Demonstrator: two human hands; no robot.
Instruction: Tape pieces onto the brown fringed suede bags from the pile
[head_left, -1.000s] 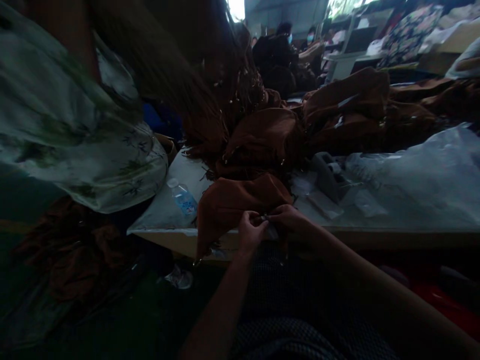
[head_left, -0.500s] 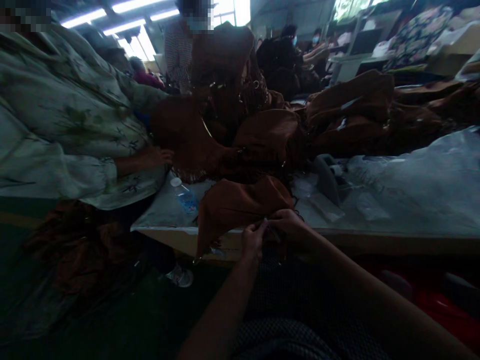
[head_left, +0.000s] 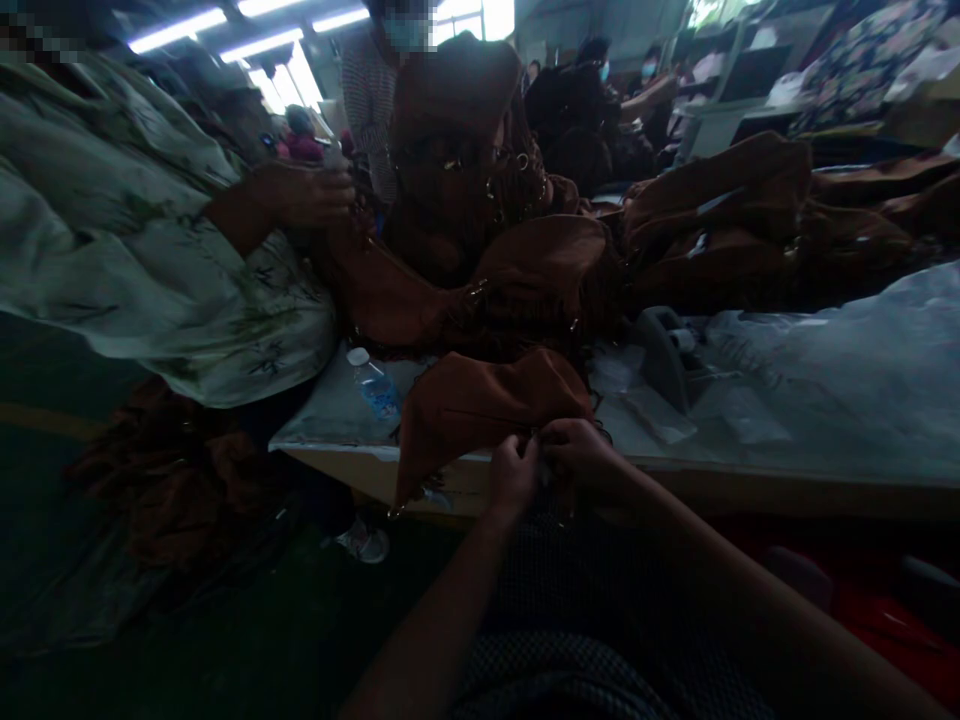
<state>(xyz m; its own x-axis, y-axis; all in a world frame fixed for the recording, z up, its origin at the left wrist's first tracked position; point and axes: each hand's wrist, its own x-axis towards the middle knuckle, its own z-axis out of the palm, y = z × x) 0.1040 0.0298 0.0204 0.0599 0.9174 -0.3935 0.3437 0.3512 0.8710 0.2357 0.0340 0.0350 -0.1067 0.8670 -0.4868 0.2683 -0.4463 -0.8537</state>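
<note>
A brown fringed bag [head_left: 487,400] lies at the table's front edge, its left corner hanging over. At its lower edge my left hand [head_left: 514,470] is closed, with thumb and fingers pinched together. Just to the right, my right hand [head_left: 577,445] is also closed, its fingertips nearly touching those of the left. Something small and pale shows between the two hands, too dark and small to name. Both hands appear to pinch the bag's edge near a zipper-like line.
A water bottle [head_left: 373,384] stands left of the bag. Right are a grey tape dispenser [head_left: 666,358] and clear plastic bags [head_left: 862,350]. More brown bags [head_left: 547,260] are heaped behind. A person in a patterned shirt [head_left: 150,230] stands at left; brown bags [head_left: 172,500] lie on the floor.
The person at left has raised a hand from the brown bag's front to its upper end, lifting it. My hands have shifted slightly against each other at the bag's edge. The view has moved a little.
</note>
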